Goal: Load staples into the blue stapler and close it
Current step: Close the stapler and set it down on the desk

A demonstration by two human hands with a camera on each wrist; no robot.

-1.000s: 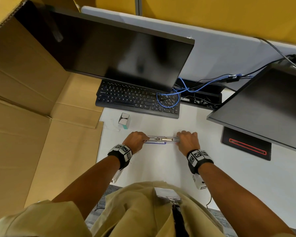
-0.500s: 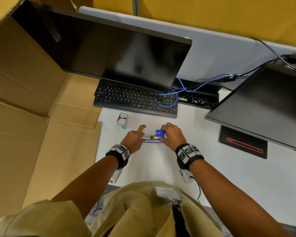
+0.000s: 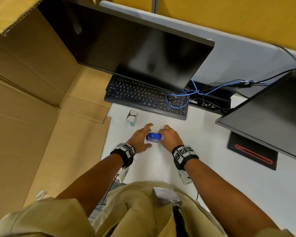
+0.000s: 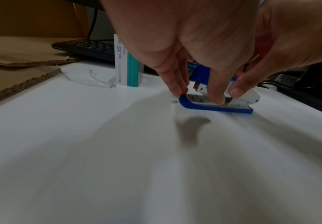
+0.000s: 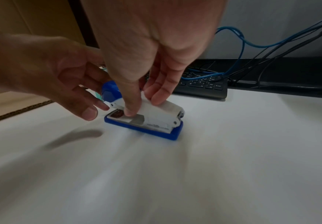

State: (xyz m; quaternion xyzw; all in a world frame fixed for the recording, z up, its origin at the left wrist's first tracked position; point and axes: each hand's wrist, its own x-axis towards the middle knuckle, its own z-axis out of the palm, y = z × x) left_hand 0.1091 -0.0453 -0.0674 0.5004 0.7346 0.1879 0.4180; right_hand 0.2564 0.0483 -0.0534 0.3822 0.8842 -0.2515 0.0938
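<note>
Head view: the blue stapler (image 3: pixel 153 137) was splayed flat and long between the two hands a second ago; now it is folded to a short blue body on the white desk (image 3: pixel 161 168), just in front of the keyboard (image 3: pixel 147 98), with the staple box (image 3: pixel 131 118) near its left. Left hand (image 3: pixel 140 140) sits at the stapler's left end, fingers spread and mostly straight; right hand (image 3: pixel 170 137) curls over the right end. Left wrist view: left fingertips (image 4: pixel 216 99) press down on the blue base and metal plate, not wrapped around anything; the top arm is raised at an angle, so a gap remains at the nose. The box reads "STAPLES No. 35". Right wrist view: right hand (image 5: pixel 146 84) pinches the white upper arm, thumb on the near side, fingers on top, swinging it toward the base. Staples inside can't be seen. Judgement: loading looks done, closing is nearly there; needs one last push down until the top seats.
</note>
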